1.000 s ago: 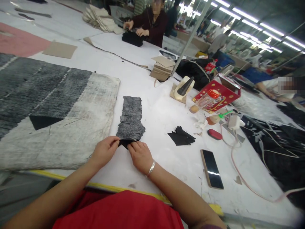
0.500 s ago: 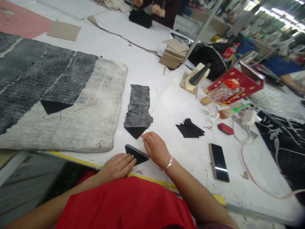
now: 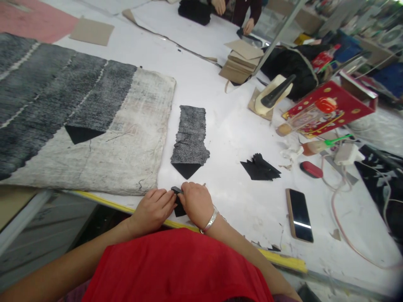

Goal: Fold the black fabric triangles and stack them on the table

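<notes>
A small black fabric piece (image 3: 180,209) with a grey upper edge lies at the table's near edge, largely covered by my hands. My left hand (image 3: 154,208) grips its left side with bent fingers. From the right, my right hand (image 3: 197,203), a silver bracelet at its wrist, pinches the grey edge close to the left fingertips. Just beyond them, a row of overlapped grey-speckled pieces (image 3: 191,130) ends in a black triangle (image 3: 187,170) pointing at me. To the right sits a loose pile of black fabric pieces (image 3: 260,168).
A pale padded board (image 3: 141,121) at left carries rows of dark pieces and a black triangle (image 3: 83,134). On the right are a phone (image 3: 299,215), a red oval case (image 3: 311,169), an iron-like tool (image 3: 273,98), a red box (image 3: 333,105) and cables. A co-worker's hands (image 3: 248,26) show at the back.
My right hand has moved down and left onto the black piece, which both hands now hold and cover more. The view has shifted slightly. A co-worker's hands have moved apart.
</notes>
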Demonstrator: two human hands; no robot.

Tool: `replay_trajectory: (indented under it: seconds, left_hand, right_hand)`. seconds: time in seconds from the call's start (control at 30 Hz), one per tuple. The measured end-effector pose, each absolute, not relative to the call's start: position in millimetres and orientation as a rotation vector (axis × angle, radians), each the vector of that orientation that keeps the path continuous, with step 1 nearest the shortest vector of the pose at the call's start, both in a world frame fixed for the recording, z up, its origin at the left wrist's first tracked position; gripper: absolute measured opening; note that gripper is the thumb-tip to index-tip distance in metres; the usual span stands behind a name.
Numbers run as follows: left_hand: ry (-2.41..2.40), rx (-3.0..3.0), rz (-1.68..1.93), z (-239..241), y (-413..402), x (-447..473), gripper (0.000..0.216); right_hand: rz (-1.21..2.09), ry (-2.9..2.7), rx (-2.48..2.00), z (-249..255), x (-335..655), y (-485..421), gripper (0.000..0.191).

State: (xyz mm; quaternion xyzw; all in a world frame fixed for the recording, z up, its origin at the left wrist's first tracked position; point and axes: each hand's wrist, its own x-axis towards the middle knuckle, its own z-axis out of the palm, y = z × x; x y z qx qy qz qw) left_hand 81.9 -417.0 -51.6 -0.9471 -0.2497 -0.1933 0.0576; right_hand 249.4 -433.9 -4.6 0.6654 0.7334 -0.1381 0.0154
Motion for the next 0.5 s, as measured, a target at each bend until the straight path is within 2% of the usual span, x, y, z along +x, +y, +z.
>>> replay_trajectory:
  seconds: [0.5]
  left_hand:
    - [-0.843, -2.820, -0.625, -51, -419, 81, 0.022]
  right_hand:
    - [-0.409, 2.310, 2.184, -15, 250, -438, 0.013]
